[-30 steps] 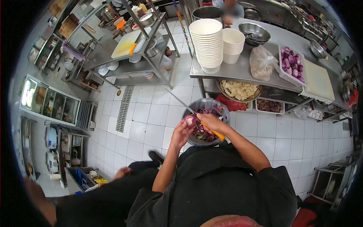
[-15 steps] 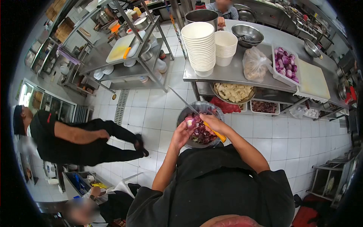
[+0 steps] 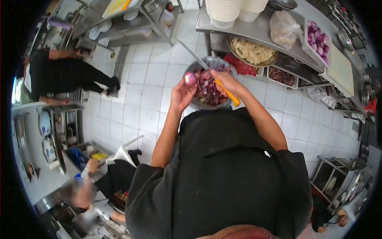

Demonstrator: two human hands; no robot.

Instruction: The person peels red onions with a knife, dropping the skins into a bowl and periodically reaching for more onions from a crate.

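My left hand [image 3: 182, 95] holds a peeled purple onion [image 3: 190, 78] at its fingertips, with a pale cut end showing. My right hand [image 3: 226, 83] is wrapped around the orange handle of a long knife [image 3: 228, 94]. The blade [image 3: 192, 54] points up and to the left, away from the onion. Beneath both hands stands a bucket [image 3: 217, 62] with a grey liner, on the floor in front of me. Dark red onion skins and scraps [image 3: 209, 89] fill much of it.
A steel table [image 3: 254, 30] ahead carries stacked white tubs [image 3: 223, 14], a knotted plastic bag [image 3: 284, 30], a basket of purple onions [image 3: 317, 42] and a cutting board [image 3: 340, 71]. Its lower shelf holds a bowl of pale pieces [image 3: 254, 51]. Co-workers stand at left [image 3: 67, 75] and lower left [image 3: 115, 179].
My view has tilted down, so the table sits higher. The onion has moved left, away from the blade, in my left hand. The co-worker at left has moved farther off.
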